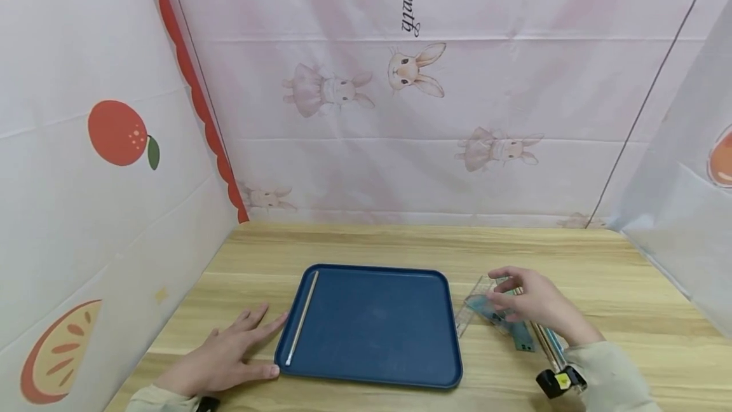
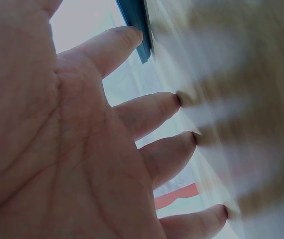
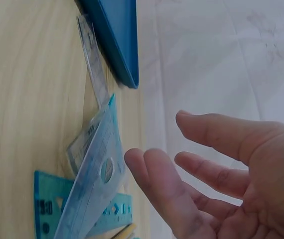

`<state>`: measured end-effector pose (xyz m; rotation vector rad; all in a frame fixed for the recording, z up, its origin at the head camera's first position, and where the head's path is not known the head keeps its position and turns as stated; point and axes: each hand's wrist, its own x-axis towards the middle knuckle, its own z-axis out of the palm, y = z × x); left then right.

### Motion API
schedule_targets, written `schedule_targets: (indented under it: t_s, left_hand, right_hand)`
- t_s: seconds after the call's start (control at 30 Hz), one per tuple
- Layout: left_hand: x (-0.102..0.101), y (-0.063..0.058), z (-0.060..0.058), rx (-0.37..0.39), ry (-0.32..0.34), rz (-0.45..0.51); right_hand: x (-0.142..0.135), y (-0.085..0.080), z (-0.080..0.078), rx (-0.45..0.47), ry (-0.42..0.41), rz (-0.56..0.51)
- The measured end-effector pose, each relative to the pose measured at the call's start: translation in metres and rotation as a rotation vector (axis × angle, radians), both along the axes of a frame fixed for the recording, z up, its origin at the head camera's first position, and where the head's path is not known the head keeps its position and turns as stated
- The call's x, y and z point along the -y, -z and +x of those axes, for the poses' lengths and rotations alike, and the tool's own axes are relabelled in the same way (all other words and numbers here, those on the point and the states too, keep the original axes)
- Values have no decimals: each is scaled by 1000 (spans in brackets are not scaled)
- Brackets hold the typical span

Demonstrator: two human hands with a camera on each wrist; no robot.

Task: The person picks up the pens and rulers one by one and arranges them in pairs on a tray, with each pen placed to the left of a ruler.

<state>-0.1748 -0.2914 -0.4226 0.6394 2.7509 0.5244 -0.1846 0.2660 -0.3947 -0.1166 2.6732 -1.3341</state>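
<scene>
A dark blue tray (image 1: 377, 329) lies on the table with a thin wooden stick (image 1: 302, 320), pale at its near end, along its left side. My left hand (image 1: 223, 355) rests with fingers spread on the table, thumb and index fingertip at the tray's left rim. Over a pile of rulers to the right, my right hand (image 1: 534, 301) hovers with loosely bent fingers and holds nothing. Beside its fingertips, a clear blue set square (image 3: 94, 174) tilts up over a teal stencil ruler (image 3: 50, 199). A clear ruler (image 3: 93, 62) reaches from the pile to the tray's right edge.
Gold-coloured rods (image 1: 547, 345) lie partly under the right wrist, beside a black item with a yellow label (image 1: 553, 383). Printed cloth (image 1: 366, 177) hangs behind the wooden table (image 1: 377, 243) and at both sides.
</scene>
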Motion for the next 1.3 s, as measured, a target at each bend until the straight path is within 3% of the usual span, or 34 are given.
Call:
schedule_targets:
  t_s: [0.63,1.3]
  left_hand:
    - [-3,-1,2,-17,-9,-9]
    - [-3,0,3,5,-18,20]
  right_hand:
    - [-11,10,-5,-57,-7,336]
    - [-7,14,-7,-23,4,346]
